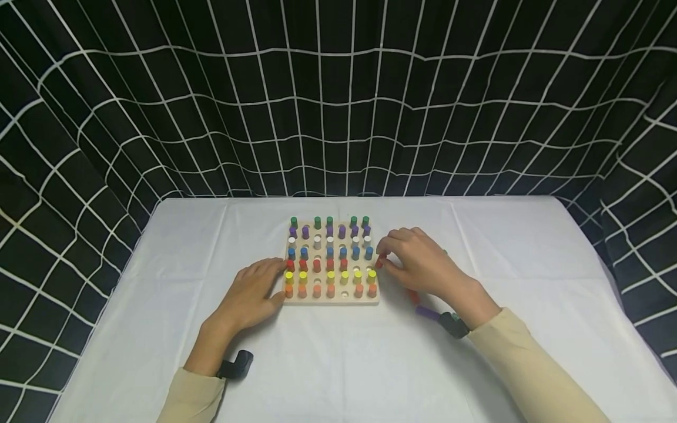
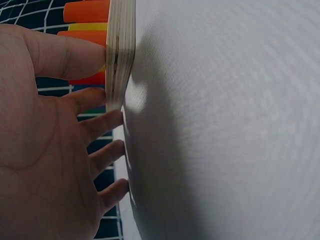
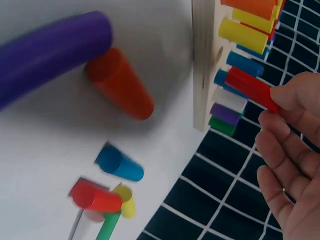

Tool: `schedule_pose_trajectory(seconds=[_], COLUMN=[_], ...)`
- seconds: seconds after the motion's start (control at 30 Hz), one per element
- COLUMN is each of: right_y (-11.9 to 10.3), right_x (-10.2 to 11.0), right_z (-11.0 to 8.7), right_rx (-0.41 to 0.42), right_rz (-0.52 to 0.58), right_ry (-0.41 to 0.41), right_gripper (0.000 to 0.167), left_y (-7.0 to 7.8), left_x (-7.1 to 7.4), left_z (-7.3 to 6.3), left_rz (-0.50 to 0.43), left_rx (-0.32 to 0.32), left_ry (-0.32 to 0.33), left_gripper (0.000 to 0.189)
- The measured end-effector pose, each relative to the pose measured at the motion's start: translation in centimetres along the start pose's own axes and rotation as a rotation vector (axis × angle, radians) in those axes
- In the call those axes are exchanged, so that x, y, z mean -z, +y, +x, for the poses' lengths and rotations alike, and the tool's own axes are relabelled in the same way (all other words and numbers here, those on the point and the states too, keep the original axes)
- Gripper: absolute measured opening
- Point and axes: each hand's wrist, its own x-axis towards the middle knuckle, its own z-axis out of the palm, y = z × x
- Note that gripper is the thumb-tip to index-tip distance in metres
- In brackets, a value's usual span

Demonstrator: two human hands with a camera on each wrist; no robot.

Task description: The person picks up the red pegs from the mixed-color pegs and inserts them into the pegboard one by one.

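A wooden pegboard (image 1: 332,303) bears rows of coloured pegs, green at the far side down to orange at the near side, with several bare holes among them. My right hand (image 1: 423,263) pinches a red peg (image 3: 250,88) between thumb and fingertips, beside the board's right edge near the red row. Along the left edge lies my left hand (image 1: 250,298), its thumb (image 2: 70,54) and index finger against the board's side and the other fingers loosely spread. Nothing is gripped in it.
Right of the board, partly behind my right hand and wrist, loose pegs lie on the white cloth: purple (image 3: 55,55), orange (image 3: 120,85), blue (image 3: 120,164), red (image 3: 95,196), yellow (image 3: 126,201) and green (image 3: 108,227). A dark curtain with white grid lines (image 1: 338,117) encloses the table.
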Motion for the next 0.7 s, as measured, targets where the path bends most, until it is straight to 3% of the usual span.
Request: schedule_pose_trajectory(seconds=[0.7], right_y=[-1.6], right_x=[-1.4], right_z=[2.3], right_rx=[0.010], right_rz=[0.047], right_ry=[-0.010], right_gripper=[0.010], left_y=[0.0], left_x=[0.0], left_z=[0.0], left_rz=[-0.001], left_rx=[-0.004], left_ry=[0.012], left_gripper=[0.063])
